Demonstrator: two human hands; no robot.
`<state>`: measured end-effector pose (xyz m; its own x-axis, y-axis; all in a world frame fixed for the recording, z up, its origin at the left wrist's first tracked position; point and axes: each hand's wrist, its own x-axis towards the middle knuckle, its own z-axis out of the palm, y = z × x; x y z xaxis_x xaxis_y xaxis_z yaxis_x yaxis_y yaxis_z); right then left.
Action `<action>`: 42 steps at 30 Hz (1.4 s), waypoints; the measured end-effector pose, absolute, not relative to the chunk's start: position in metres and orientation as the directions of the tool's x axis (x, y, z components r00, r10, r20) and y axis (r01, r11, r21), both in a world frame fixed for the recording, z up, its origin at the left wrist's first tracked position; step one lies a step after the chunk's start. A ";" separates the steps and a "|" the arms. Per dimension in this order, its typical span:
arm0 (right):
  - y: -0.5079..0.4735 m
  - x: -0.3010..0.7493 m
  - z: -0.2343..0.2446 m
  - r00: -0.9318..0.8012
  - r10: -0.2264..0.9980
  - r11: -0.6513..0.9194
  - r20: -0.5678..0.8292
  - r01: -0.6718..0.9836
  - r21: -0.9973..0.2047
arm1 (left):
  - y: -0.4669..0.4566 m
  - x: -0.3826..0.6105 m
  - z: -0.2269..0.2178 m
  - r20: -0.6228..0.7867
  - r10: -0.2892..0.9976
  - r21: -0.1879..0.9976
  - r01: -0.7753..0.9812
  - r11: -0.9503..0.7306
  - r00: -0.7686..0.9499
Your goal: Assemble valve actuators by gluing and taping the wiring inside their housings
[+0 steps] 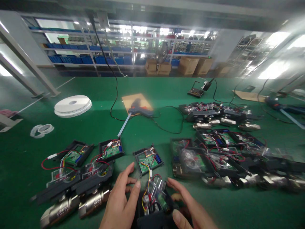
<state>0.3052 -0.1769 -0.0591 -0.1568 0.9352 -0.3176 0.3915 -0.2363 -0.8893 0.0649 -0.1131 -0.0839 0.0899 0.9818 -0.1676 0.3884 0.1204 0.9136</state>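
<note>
A black device housing [156,219] with an open top is in front of me, at the bottom of the view. Inside it show a clear plastic part [159,190], a small green board and red, yellow and black wires. Those wires run up to a green circuit board in a black frame [148,160] lying just beyond. Left of the housing is my left hand [122,200], fingers and thumb apart, holding nothing. At the right side, my right hand [193,206] curls around the housing, thumb at the near edge; its lower fingers are partly hidden.
Two similar devices with metal fittings [94,202] lie at left, wired to framed boards [111,149]. Several more devices [221,159] crowd the right side. A glue gun [140,110] rests on cardboard, its cord looping across the green table. White tape rolls [72,105] lie farther left.
</note>
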 end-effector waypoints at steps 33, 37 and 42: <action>-0.103 0.272 -0.002 -0.358 0.912 0.045 -0.200 0.573 -0.819 | -0.069 0.070 -0.056 -0.308 0.848 0.949 0.079 0.305 0.432; -0.097 0.270 0.000 -0.389 0.902 0.084 -0.187 0.585 -0.807 | -0.074 0.072 -0.071 -0.268 0.910 0.962 0.141 0.234 0.316; -0.094 0.271 -0.006 -0.365 0.905 0.024 -0.219 0.557 -0.830 | -0.088 0.067 -0.068 -0.265 0.920 0.945 0.270 0.187 0.290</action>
